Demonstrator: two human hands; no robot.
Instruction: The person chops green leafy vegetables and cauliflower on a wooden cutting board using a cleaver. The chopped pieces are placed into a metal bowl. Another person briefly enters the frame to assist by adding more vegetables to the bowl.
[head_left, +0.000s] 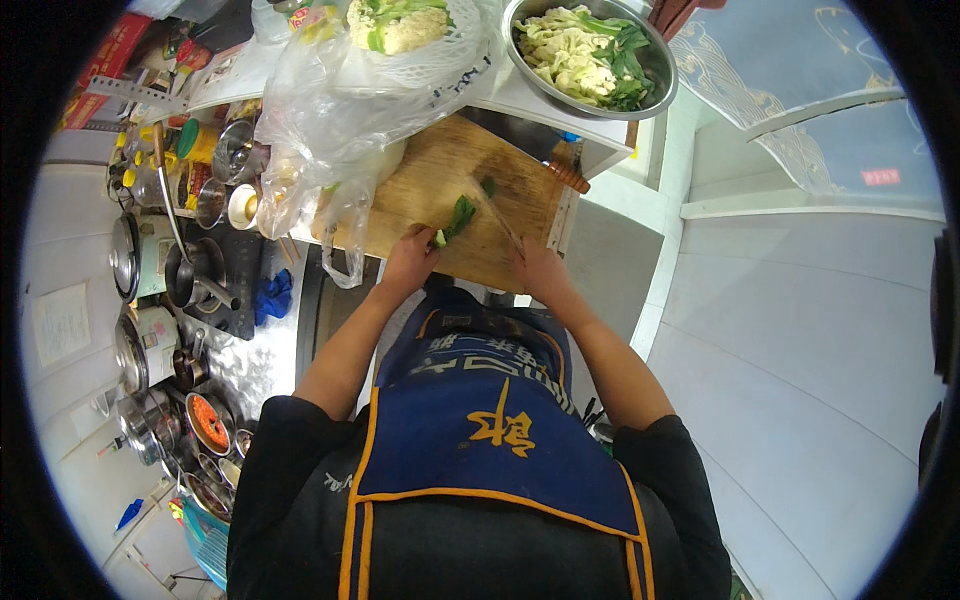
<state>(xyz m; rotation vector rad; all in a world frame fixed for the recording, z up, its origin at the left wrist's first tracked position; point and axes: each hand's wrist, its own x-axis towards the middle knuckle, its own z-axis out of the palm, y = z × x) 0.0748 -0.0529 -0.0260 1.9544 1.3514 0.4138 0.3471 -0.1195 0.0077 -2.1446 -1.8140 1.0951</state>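
My left hand (410, 259) holds a small green leafy piece (456, 221) with a pale cut end, over the wooden cutting board (439, 161). At the board's right part, my right hand (541, 271) grips a knife, whose narrow-looking blade (496, 214) points up and away to the left. A small dark green leaf scrap (488, 186) lies beside the blade. Behind the board, a steel bowl (667, 94) holds cut cauliflower and leaves (581, 56). A cauliflower head (397, 26) in white foam netting sits on a clear plastic bag (337, 112), which hangs over the board's left side.
A brown ridged handle (568, 177) juts out at the board's far right corner. To the left stand a pot with a ladle (184, 270) on a black cooktop (244, 315), a blue cloth (274, 296), bottles, small bowls and a bowl of chopped orange food (210, 421). A wall panel rises at right.
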